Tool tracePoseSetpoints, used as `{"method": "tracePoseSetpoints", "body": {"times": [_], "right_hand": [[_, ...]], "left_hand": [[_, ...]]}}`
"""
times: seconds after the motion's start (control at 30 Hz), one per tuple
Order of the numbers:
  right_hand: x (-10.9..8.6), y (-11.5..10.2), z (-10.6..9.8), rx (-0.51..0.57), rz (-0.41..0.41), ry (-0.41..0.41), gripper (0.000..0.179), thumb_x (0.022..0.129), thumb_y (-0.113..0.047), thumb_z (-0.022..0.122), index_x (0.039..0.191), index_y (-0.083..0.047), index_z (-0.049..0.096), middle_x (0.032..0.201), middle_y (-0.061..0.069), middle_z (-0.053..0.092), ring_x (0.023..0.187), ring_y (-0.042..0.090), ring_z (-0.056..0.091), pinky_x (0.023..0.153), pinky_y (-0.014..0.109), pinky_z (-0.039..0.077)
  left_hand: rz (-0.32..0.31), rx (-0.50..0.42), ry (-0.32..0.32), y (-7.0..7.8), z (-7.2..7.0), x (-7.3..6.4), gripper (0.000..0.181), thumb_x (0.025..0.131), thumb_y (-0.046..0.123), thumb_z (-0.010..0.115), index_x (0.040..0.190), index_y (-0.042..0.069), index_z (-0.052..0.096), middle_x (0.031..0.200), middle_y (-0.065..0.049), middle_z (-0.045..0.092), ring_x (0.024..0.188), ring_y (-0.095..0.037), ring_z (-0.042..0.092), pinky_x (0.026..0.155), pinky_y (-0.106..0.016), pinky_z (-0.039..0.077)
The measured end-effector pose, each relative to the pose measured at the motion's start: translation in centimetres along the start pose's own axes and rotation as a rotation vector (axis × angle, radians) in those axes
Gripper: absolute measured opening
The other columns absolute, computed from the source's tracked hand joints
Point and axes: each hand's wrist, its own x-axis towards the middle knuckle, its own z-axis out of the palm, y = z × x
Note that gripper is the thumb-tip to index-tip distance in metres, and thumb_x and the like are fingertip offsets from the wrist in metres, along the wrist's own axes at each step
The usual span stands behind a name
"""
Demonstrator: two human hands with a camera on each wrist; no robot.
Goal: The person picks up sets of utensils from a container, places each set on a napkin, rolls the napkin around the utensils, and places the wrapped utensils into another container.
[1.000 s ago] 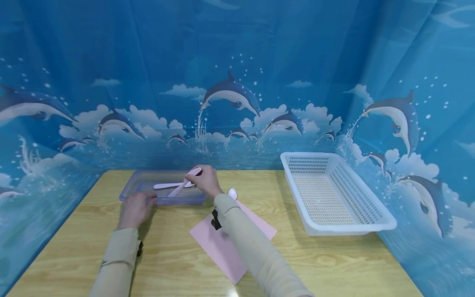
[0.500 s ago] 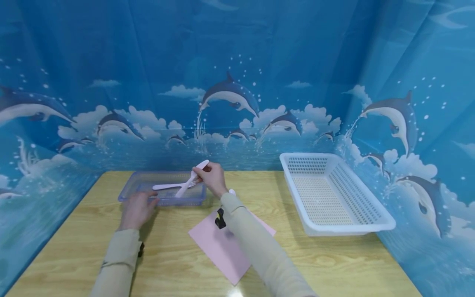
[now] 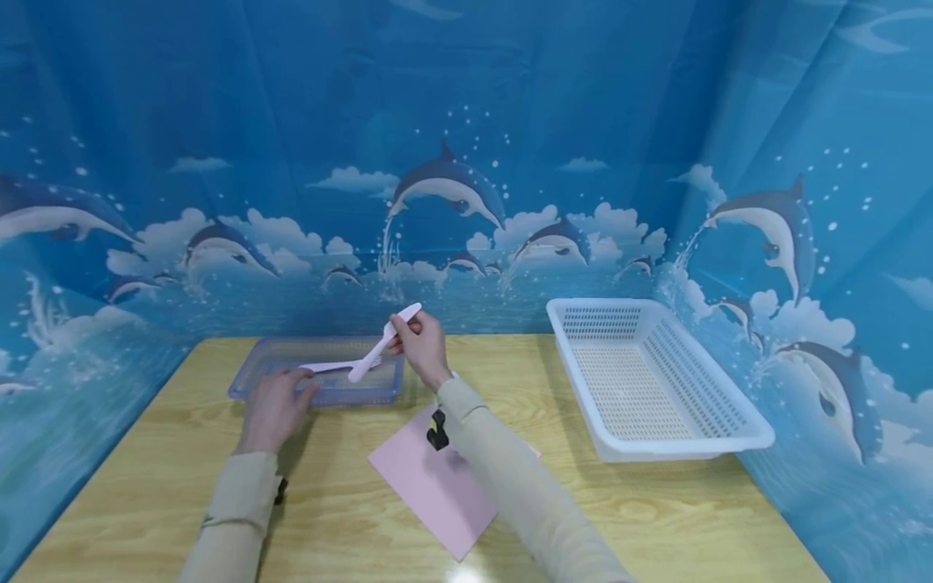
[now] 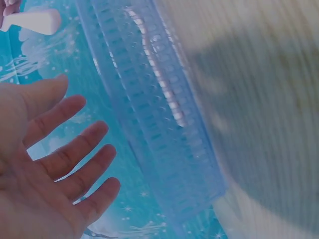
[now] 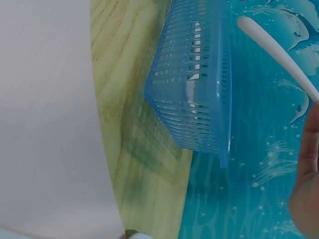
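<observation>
My right hand point(image 3: 424, 346) pinches a pale pink plastic knife point(image 3: 375, 356) by its middle, tilted above the right part of a see-through purple-blue basket point(image 3: 321, 394). In the right wrist view, the knife's handle point(image 5: 279, 52) points away from the fingertips. A pale pink fork point(image 3: 331, 367) lies inside the basket. My left hand point(image 3: 275, 405) is at the basket's front rim, near the fork's handle end. In the left wrist view its fingers point(image 4: 75, 154) are spread and hold nothing; whether they touch the rim is hard to tell.
A pink square sheet point(image 3: 437, 486) lies on the wooden table point(image 3: 335, 502), partly under my right forearm. A spoon just beyond it is almost wholly hidden by that arm. To the right stands a large white slotted basket point(image 3: 634, 389). A dolphin-print curtain point(image 3: 466, 283) surrounds the table.
My right hand has lifted the knife up and slightly right, away from the fork in the basket. The spoon has become nearly covered by the sleeve. The left hand has barely moved.
</observation>
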Motion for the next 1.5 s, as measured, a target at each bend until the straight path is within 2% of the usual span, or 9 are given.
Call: {"method": "tracePoseSetpoints", "body": {"times": [0.1, 0.23, 0.33, 0.57, 0.67, 0.97, 1.17, 1.3, 1.5], "right_hand": [[0.1, -0.2, -0.4, -0.004, -0.023, 0.019, 0.02, 0.097, -0.026, 0.062, 0.1, -0.006, 0.064, 0.066, 0.009, 0.069, 0.054, 0.014, 0.066, 0.064, 0.053, 0.059], [0.1, -0.4, -1.3, -0.019, -0.014, 0.021, 0.02, 0.099, -0.028, 0.059, 0.105, -0.009, 0.062, 0.062, 0.005, 0.066, 0.053, 0.017, 0.065, 0.053, 0.045, 0.058], [0.1, -0.5, -2.0, -0.027, 0.007, 0.011, 0.021, 0.102, -0.027, 0.054, 0.11, -0.008, 0.058, 0.062, 0.002, 0.063, 0.052, 0.013, 0.061, 0.046, 0.031, 0.054], [0.3, -0.5, -4.0, -0.041, 0.052, -0.029, 0.037, 0.107, -0.023, 0.04, 0.136, -0.001, 0.047, 0.07, 0.001, 0.057, 0.056, 0.007, 0.054, 0.048, 0.02, 0.048], [0.3, -0.6, -5.1, -0.043, 0.08, -0.036, 0.039, 0.107, -0.022, 0.039, 0.139, 0.0, 0.043, 0.072, 0.002, 0.055, 0.056, 0.007, 0.051, 0.048, 0.021, 0.046], [-0.2, -0.3, -8.2, -0.121, 0.11, -0.071, 0.03, 0.105, -0.023, 0.045, 0.126, -0.001, 0.049, 0.069, 0.002, 0.054, 0.054, 0.011, 0.048, 0.047, 0.025, 0.04], [-0.4, 0.2, -9.6, -0.18, 0.142, -0.091, 0.026, 0.103, -0.025, 0.052, 0.118, -0.005, 0.058, 0.074, 0.002, 0.056, 0.06, 0.011, 0.05, 0.047, 0.022, 0.039], [-0.6, 0.6, -10.5, -0.223, 0.164, -0.099, 0.024, 0.101, -0.023, 0.054, 0.113, -0.003, 0.062, 0.074, 0.001, 0.059, 0.063, 0.012, 0.05, 0.047, 0.022, 0.038], [-0.7, 1.1, -11.7, -0.294, 0.231, -0.148, 0.02, 0.102, -0.02, 0.053, 0.104, -0.002, 0.062, 0.073, 0.003, 0.058, 0.066, 0.016, 0.052, 0.051, 0.029, 0.042]], "left_hand": [[0.007, -0.008, 0.001, 0.5, -0.1, 0.1, 0.026, 0.092, 0.014, 0.066, 0.11, -0.004, 0.068, 0.104, -0.028, 0.068, 0.097, -0.047, 0.062, 0.084, -0.059, 0.049], [0.03, -0.036, 0.014, 1.1, 0.0, 0.2, 0.026, 0.092, 0.014, 0.066, 0.109, -0.005, 0.069, 0.104, -0.029, 0.067, 0.098, -0.047, 0.061, 0.086, -0.059, 0.048], [0.047, -0.053, 0.027, 1.4, 0.2, 0.1, 0.026, 0.091, 0.014, 0.066, 0.109, -0.005, 0.069, 0.104, -0.03, 0.067, 0.096, -0.047, 0.062, 0.085, -0.06, 0.048], [0.069, -0.061, 0.018, 3.0, 1.0, -0.1, 0.027, 0.092, 0.015, 0.066, 0.109, -0.006, 0.068, 0.107, -0.03, 0.066, 0.096, -0.046, 0.062, 0.085, -0.059, 0.05], [0.082, -0.064, -0.005, 3.8, 1.4, -0.1, 0.029, 0.093, 0.017, 0.066, 0.112, -0.004, 0.068, 0.11, -0.03, 0.065, 0.097, -0.045, 0.063, 0.085, -0.059, 0.051], [0.127, -0.078, -0.049, 6.3, 2.2, -0.4, 0.027, 0.091, 0.016, 0.068, 0.111, -0.002, 0.068, 0.11, -0.023, 0.066, 0.1, -0.04, 0.063, 0.087, -0.056, 0.052], [0.19, -0.083, -0.066, 7.6, 3.5, -1.0, 0.024, 0.087, 0.014, 0.073, 0.106, -0.001, 0.07, 0.101, -0.018, 0.068, 0.089, -0.034, 0.066, 0.078, -0.049, 0.057], [0.208, -0.079, -0.138, 8.5, 4.5, -1.5, 0.025, 0.085, 0.016, 0.075, 0.103, 0.0, 0.071, 0.099, -0.018, 0.07, 0.088, -0.033, 0.067, 0.078, -0.048, 0.058], [0.214, -0.086, -0.255, 9.9, 5.7, -2.2, 0.037, 0.082, 0.022, 0.078, 0.111, 0.0, 0.069, 0.106, -0.019, 0.07, 0.093, -0.034, 0.067, 0.084, -0.049, 0.057]]}}
